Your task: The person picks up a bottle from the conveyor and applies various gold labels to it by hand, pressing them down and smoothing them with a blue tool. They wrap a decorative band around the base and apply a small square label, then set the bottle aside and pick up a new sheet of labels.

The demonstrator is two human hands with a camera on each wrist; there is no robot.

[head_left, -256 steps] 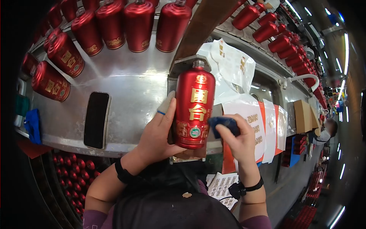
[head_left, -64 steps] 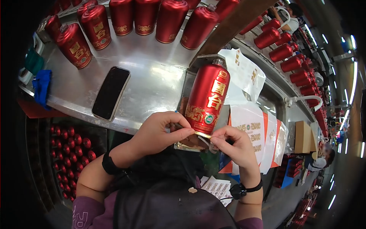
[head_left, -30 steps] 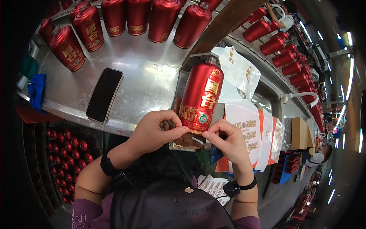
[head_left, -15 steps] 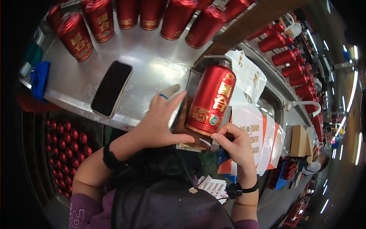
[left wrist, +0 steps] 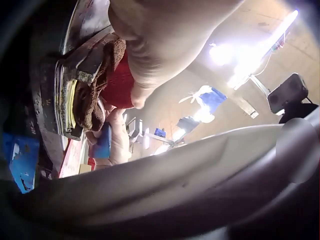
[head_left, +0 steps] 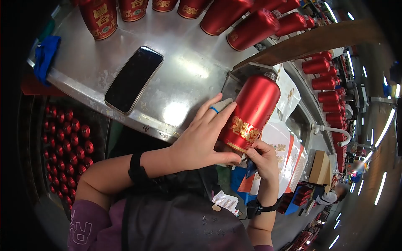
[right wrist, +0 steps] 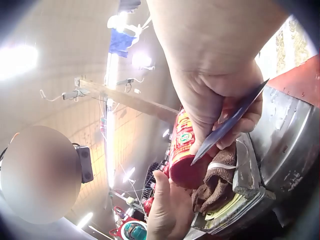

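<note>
between left hand (head_left: 201,140) and right hand (head_left: 264,158), pinching a card (right wrist: 230,120), stands the bottle (head_left: 255,104).

Purple sleeves (head_left: 81,228), dark apron (head_left: 176,221), black wristbands (head_left: 136,167); left hand (head_left: 201,140) wears blue ring (head_left: 214,109).

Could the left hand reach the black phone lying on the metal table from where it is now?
Probably yes. The phone lies flat on the steel table, just beyond the left hand, with bare metal between them. The hand would first have to leave the red bottle it rests against.
</note>
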